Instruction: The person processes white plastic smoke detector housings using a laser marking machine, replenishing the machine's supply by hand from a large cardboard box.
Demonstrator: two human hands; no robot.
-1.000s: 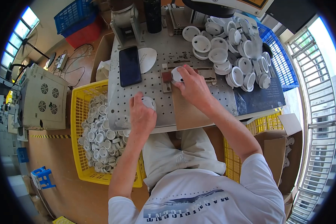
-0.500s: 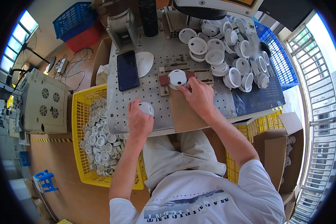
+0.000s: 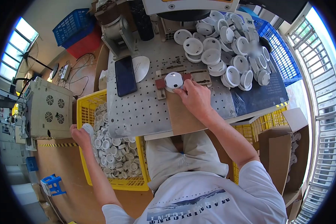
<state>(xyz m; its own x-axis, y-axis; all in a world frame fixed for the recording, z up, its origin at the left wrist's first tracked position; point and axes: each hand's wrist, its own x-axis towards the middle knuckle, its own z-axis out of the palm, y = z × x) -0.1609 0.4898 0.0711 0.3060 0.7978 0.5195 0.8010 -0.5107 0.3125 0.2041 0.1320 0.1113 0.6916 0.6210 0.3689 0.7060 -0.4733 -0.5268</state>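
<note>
Round white moulded-plastic cap (image 3: 174, 80) seated in the small metal fixture with red end blocks (image 3: 161, 83) on the perforated grey worktable (image 3: 138, 108); right hand (image 3: 196, 98) pinches its near rim with the fingertips. Left hand (image 3: 81, 135) is closed around a like white cap (image 3: 89, 128) over the yellow plastic crate (image 3: 86, 108). Part judged light, rigid, smooth; best gripped at the rim
</note>
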